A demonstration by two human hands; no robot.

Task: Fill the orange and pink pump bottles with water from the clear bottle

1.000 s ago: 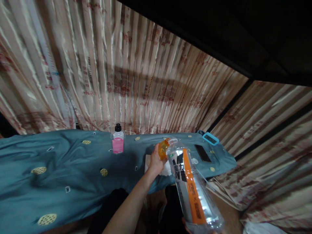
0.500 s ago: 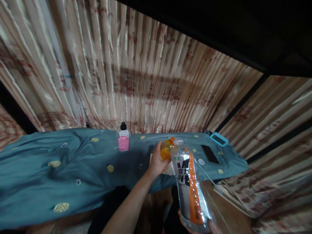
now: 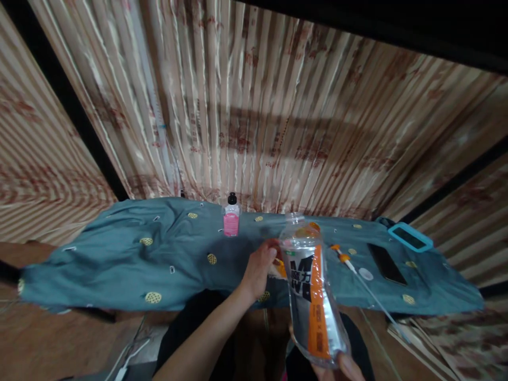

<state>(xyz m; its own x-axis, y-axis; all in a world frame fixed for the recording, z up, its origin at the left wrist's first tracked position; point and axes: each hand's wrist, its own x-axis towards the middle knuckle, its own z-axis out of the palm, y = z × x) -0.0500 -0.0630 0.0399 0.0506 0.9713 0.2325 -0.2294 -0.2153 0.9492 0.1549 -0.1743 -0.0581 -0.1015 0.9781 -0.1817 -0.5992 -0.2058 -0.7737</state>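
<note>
Half-hiding orange piece: clear bottle; phone rightward

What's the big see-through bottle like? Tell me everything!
The bottle looks like clear, shiny plastic. Its silver label has an orange stripe and black lettering. The narrow neck shows no cap. It leans, neck end pointing away, in front of the blue-green cloth. The right hand grips it near its base; the left hand is by its shoulder, maybe touching.
</note>
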